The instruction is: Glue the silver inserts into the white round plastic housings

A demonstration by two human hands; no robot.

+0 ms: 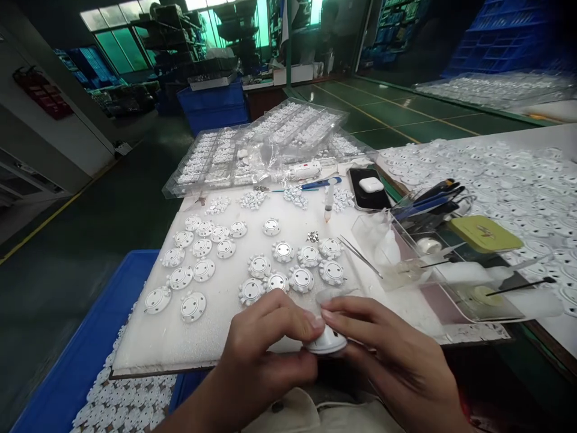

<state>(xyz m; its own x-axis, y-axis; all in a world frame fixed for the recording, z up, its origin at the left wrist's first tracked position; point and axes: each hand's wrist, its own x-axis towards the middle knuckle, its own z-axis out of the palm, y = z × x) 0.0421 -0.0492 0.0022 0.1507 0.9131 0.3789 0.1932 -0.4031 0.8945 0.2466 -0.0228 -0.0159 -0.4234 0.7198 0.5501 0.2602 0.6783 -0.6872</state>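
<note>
Head view shows a white foam-topped work board (144, 349) spanning the middle of the frame, where a sleeve or wrist brush could shift what lies on it. At right, a clear plastic open box (446, 310) crowds your right side; an elbow bump could jostle it. Your left hand (270, 337) and right hand (396, 346) have their fingers closed on a glossy white round disc (328, 344), low in the centre, at the board's near edge. A slip of either pinch could drop it into your lap. Slim metal tweezers (361, 257), right of centre, could roll if knocked. Tiny silvery metal pieces (312, 237), mid-frame between white discs (283, 251), could scatter with one careless reach and be hard to gather.
</note>
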